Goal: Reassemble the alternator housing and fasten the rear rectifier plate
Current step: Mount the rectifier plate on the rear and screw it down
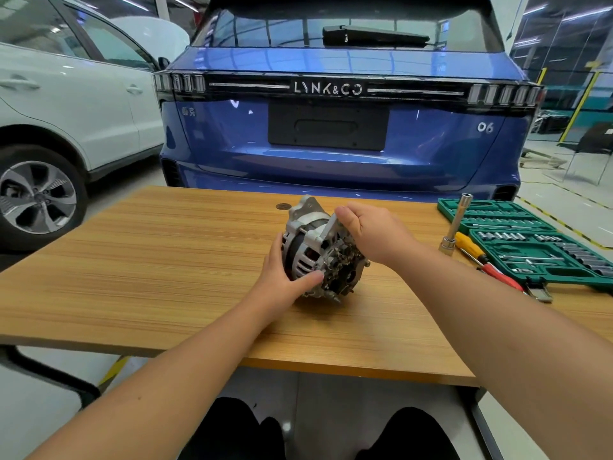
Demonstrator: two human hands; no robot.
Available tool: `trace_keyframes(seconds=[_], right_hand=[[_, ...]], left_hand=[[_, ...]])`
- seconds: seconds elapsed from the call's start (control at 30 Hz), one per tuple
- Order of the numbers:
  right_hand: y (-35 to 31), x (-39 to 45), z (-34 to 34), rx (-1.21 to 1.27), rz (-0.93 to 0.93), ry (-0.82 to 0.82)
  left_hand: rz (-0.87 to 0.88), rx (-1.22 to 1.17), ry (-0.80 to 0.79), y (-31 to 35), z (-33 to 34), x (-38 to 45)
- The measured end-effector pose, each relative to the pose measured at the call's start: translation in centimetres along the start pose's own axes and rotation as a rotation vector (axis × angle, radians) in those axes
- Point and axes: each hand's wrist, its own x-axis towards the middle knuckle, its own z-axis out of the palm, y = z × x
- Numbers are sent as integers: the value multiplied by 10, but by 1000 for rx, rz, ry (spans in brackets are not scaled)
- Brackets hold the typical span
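On the wooden table (172, 260), near its middle, one alternator (318, 250) lies on its side, its exposed rear end with the rectifier parts turned toward the camera and to the right; both hands are on it. One left hand (282, 277) cups the ribbed housing from the left and near side, thumb laid across the vented face, fingers curved round the far side of the body; one right hand (371, 230) comes in from the right and above, fingers curled, thumb and fingertips closed on the upper mounting lug at the top edge of the rear housing; what, if anything, lies between the fingertips cannot be told. The alternator therefore sits between the two hands, touching both.

To the right, well apart from the alternator: one socket extension bar (456, 224) standing upright; one screwdriver (477, 257) with a yellow and red handle lying just beside it; one open green socket set case (530, 240) at the table's right edge. Behind the table stand two cars: one blue car (331, 134), rear end facing the camera; one white car (66, 111) to the left.
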Motion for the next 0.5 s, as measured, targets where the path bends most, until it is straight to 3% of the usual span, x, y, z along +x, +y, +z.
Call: trace_keyframes(seconds=[0.13, 0.23, 0.4, 0.5], right_hand=[[-3, 3, -3, -141, -73, -23], [-6, 9, -4, -208, -114, -12], [-27, 28, -6, -12, -222, -155], [-29, 41, 1, 88, -136, -242]], left_hand=[[38, 50, -93, -9, -7, 3], [80, 113, -72, -11, -9, 5], [88, 93, -91, -15, -14, 14], [101, 109, -114, -12, -17, 18]])
